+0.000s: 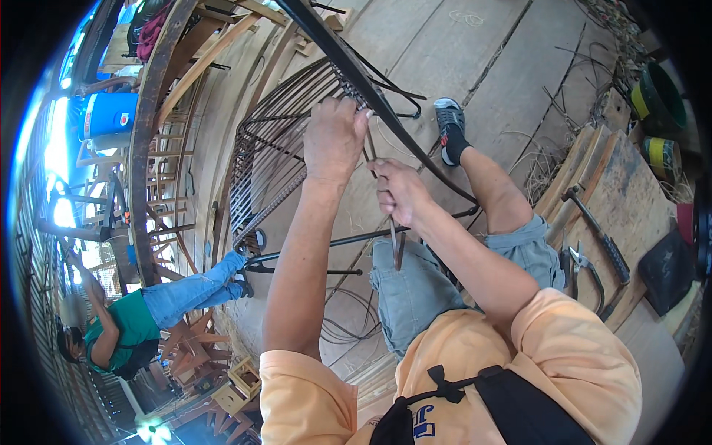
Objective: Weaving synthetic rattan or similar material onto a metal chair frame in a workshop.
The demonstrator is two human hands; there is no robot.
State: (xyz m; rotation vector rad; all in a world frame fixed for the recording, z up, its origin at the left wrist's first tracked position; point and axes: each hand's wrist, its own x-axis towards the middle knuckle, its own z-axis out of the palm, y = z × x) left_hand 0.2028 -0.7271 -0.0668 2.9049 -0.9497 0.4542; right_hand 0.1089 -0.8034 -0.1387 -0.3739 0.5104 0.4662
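Note:
A chair-like frame of dark rods [278,144] leans before me, with many thin parallel strands across it and a thick dark curved rail [404,133] passing over it. My left hand [334,141] is closed at the wrapped joint beside this rail, its fingertips partly hidden. Just below and to the right, my right hand [400,191] pinches a narrow brown strip [396,248]. The strip runs up toward the left hand, and its loose end hangs over my left knee. What the left fingers hold is hidden.
To the right, a hammer [604,233] and pliers [586,267] lie on a wooden board [623,174] near a black pouch [667,273] and dark buckets [658,96]. Loose strands [356,315] lie on the floor. At left are a co-worker [122,326] in green, a blue cooler [107,115] and wooden frames.

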